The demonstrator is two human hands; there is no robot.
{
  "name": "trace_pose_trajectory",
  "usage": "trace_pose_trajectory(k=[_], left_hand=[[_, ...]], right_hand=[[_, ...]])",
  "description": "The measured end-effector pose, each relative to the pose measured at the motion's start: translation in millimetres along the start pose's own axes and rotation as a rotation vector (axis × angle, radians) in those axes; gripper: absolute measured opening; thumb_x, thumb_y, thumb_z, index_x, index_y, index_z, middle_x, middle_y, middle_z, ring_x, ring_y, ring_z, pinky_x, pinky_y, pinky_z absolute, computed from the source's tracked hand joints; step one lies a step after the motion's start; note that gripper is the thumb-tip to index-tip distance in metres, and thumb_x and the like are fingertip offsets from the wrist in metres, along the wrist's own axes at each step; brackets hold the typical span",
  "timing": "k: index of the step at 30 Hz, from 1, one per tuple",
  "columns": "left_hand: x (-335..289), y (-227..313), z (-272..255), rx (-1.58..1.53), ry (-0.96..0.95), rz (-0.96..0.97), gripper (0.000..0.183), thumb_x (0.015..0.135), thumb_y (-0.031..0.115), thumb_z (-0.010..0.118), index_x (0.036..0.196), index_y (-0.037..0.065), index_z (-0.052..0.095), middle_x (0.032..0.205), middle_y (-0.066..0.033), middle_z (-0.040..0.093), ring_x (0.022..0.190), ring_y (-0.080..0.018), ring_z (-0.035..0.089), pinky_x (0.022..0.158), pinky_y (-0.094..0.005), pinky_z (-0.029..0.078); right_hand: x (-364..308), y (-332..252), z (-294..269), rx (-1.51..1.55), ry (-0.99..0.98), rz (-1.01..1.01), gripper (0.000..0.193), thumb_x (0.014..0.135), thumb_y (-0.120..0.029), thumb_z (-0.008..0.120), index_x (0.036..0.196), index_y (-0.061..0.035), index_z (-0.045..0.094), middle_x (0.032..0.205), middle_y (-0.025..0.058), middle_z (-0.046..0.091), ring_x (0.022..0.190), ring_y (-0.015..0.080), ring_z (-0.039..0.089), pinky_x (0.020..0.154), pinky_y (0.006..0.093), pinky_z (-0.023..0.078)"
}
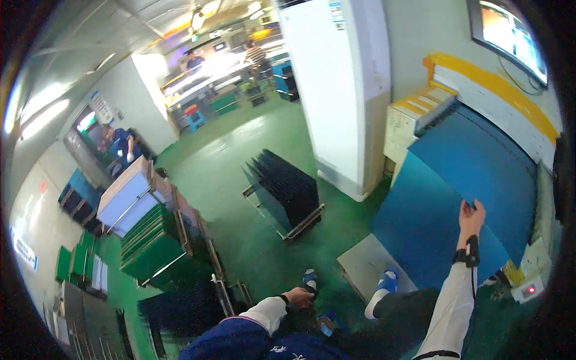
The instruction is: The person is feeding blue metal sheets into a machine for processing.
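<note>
My right hand (472, 219), on an arm with a white sleeve and a black wrist strap, pinches the edge of a large flat blue sheet (420, 210). This sheet slopes down toward my feet from a second blue sheet (486, 153), which lies on the bed of a machine against the right wall. Low in the middle hangs my left hand (298, 298), away from the sheets. Its fingers are small and blurred, so what they hold, if anything, does not show.
A rack of dark panels (288, 186) stands on the green floor ahead. Racks with green panels (153, 246) and pale panels (129, 192) line the left. A white pillar (330, 90) rises beside the machine. A pale low board (372, 264) lies by my foot. A person (123, 144) stands far left.
</note>
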State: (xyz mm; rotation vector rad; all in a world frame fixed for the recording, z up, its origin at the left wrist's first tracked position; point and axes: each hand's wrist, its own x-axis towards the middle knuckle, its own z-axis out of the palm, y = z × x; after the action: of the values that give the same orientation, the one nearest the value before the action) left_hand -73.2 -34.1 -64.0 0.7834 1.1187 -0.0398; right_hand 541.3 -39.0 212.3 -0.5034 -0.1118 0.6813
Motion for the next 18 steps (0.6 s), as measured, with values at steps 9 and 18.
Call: trace_pose_trajectory(k=[9, 18], left_hand=[[17, 22, 18, 0.345, 0.059, -0.017, 0.041, 0.075, 0.043, 0.065, 0.085, 0.005, 0.059, 0.073, -0.0041, 0.061, 0.064, -0.0182, 0.061, 0.055, -0.0299, 0.048], [52, -14, -2, 0.180, 0.099, -0.020, 0.038, 0.076, 0.037, 0.064, 0.085, 0.000, 0.062, 0.078, -0.0103, 0.063, 0.063, -0.0200, 0.061, 0.054, -0.0343, 0.050]], right_hand=[[66, -53, -63, -0.074, 0.167, -0.013, 0.034, 0.086, -0.011, 0.051, 0.113, 0.0077, 0.042, 0.111, 0.0215, 0.046, 0.099, 0.0292, 0.049, 0.084, 0.0361, 0.049], [83, -41, -58, -0.216, 0.131, 0.061, 0.033, 0.086, -0.017, 0.053, 0.107, 0.0076, 0.045, 0.109, 0.0204, 0.050, 0.095, 0.0272, 0.054, 0.081, 0.0322, 0.050]])
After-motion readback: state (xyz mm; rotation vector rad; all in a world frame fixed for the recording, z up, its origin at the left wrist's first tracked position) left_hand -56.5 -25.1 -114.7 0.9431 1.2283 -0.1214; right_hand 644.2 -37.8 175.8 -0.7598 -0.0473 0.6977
